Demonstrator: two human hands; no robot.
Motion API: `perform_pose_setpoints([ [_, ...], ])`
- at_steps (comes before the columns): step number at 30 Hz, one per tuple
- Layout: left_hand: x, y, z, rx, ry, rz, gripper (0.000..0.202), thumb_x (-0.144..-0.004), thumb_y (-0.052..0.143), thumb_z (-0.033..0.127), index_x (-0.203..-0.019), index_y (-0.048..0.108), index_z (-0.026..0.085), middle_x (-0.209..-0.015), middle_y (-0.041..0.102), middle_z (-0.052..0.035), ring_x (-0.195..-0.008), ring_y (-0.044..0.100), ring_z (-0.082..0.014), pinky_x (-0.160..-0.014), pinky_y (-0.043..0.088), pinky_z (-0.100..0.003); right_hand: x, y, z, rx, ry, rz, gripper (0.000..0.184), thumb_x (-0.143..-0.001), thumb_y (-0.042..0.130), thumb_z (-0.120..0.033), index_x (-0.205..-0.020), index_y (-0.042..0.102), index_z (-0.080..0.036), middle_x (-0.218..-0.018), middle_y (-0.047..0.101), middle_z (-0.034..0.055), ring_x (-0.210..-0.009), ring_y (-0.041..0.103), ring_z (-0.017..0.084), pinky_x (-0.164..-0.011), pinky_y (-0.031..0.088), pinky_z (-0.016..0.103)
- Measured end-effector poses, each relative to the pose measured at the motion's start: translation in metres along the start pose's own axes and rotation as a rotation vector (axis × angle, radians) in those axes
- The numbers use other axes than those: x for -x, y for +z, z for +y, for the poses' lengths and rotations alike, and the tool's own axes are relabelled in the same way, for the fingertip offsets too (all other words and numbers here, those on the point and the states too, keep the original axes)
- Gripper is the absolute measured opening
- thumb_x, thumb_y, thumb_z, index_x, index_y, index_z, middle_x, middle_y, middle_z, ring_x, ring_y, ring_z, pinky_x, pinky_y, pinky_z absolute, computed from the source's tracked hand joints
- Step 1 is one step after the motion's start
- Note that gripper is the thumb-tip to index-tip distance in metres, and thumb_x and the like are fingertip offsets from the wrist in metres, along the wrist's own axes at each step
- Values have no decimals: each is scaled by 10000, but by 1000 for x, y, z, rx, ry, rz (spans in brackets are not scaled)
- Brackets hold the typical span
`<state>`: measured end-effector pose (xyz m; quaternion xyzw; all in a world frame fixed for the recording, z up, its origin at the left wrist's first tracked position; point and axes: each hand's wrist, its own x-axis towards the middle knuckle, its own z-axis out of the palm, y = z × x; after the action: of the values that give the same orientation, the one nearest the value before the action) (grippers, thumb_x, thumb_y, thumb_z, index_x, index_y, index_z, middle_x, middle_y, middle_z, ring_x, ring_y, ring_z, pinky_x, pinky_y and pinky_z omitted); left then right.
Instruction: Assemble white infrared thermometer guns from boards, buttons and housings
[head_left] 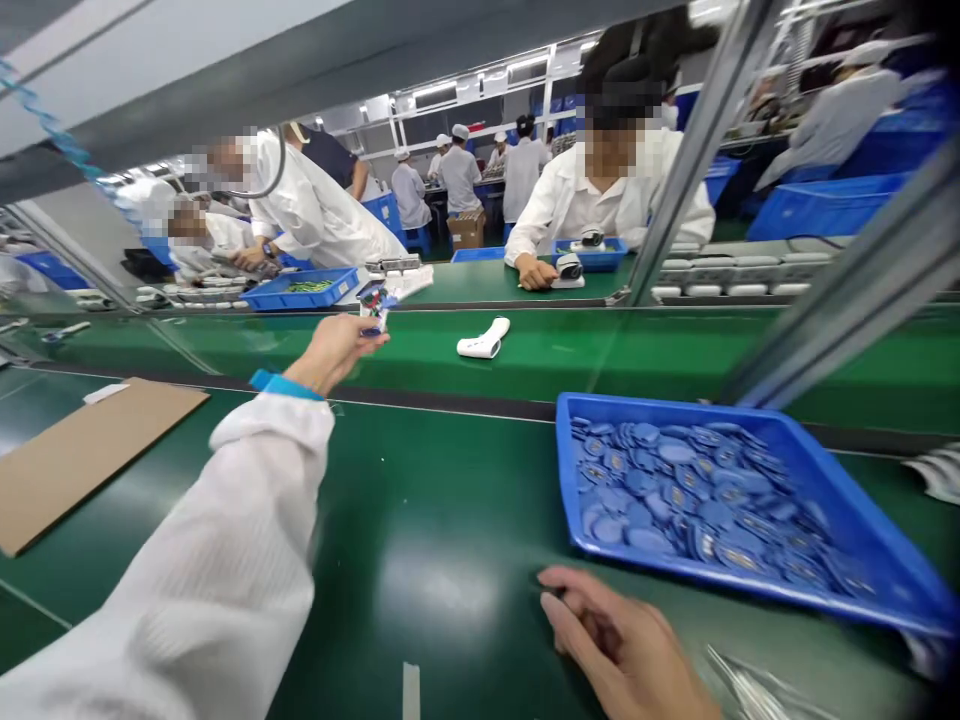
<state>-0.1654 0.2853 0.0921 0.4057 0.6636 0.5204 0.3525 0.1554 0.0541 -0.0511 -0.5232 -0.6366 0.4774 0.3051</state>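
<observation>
One blue item (374,306), half-hidden by left hand (334,352)

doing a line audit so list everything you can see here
blue tray: 1, blue, on the near green belt, right
discs: many, blue with metallic centres, heaped in the blue tray
film packets: at least 2, clear silvery, beside the blue tray
cardboard sheet: 1, brown, on the near belt, left
handheld device: 1, white, on the middle belt
far tray: 1, blue, on the far belt, holding green pieces
co-workers: several, white coats, beyond the belts
small part: 1, blue and white, in the left hand
left hand: 1, bare, raised above the middle belt
left sleeve: 1, white with blue cuff, across the near belt
right hand: 1, bare, beside the blue tray
</observation>
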Motion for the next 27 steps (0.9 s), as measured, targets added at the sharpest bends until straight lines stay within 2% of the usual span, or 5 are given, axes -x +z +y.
perform_pose_setpoints([
  [3, 81, -6, 5, 197, 127, -226, 213, -782, 719, 132, -809, 509, 148, -792, 684, -46, -740, 703, -171, -736, 567, -284, 14, -15, -34, -383, 82, -62, 525, -906, 578, -541, -1343, 508, -257, -1045, 700, 77, -650, 631, 140, -510, 495, 249],
  [6, 178, 4, -24, 232, 79, -410, 365, -719, 794, 196, -937, 503, 176, -762, 702, -33, -659, 690, -189, -655, 549, -298, 34, -30, -57, -639, 59, -12, 757, -861, 639, -561, -1490, 286, -335, -1408, 537, 142, -830, 680, 189, -554, 535, 295],
  [12, 315, 40, -113, 268, -199, -843, 420, -784, 789, 376, -1090, 597, 161, -952, 677, -59, -846, 626, -178, -753, 478, -277, 80, -44, -29, -135, 172, 46, 442, -917, 556, -569, -1183, 635, -224, -709, 663, 10, -639, 601, 155, -619, 508, 281],
  [17, 338, 50, -115, 101, -77, -782, 242, -853, 715, 380, -938, 658, 161, -860, 637, -18, -800, 551, -159, -721, 428, -257, 104, -44, -19, 313, -107, 289, 296, -919, 583, -498, -1142, 678, -327, -1238, 662, 28, -1140, 607, 234, -928, 493, 352],
  [27, 333, 51, -86, -319, 503, -810, 60, -957, 567, 223, -945, 623, 207, -953, 649, -28, -861, 558, -188, -766, 392, -295, 104, -45, -79, 873, -433, 316, 315, -1027, 372, -267, -809, 595, -226, -830, 642, 23, -750, 568, 169, -729, 347, 353],
])
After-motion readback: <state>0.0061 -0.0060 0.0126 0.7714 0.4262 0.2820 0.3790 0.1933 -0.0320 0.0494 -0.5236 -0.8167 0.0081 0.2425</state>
